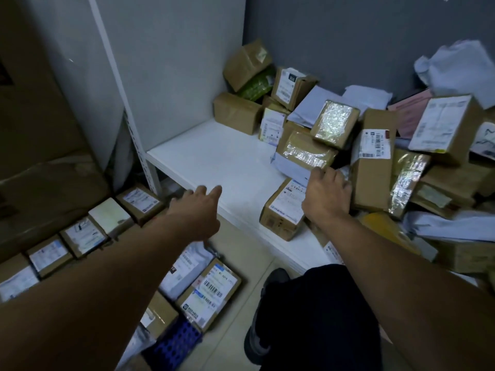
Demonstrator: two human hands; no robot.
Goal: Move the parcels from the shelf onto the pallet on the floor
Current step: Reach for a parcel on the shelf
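A white shelf [222, 156] carries a heap of brown cardboard parcels [375, 162] and grey mail bags along its right and back. A labelled brown box [282, 210] lies at the shelf's front edge. My right hand [328, 195] reaches over that box, fingers curled against the parcels behind it; whether it grips one I cannot tell. My left hand [197, 210] hovers open over the shelf's front edge, holding nothing. Low on the floor, a blue perforated pallet [174, 344] shows under several labelled parcels [211, 287].
A row of labelled small boxes [80, 234] runs along the left, in front of large brown cartons [40, 156]. A white shelf upright [134, 129] stands at the shelf's left end. My dark-trousered leg and shoe [270, 317] stand on the tiled floor.
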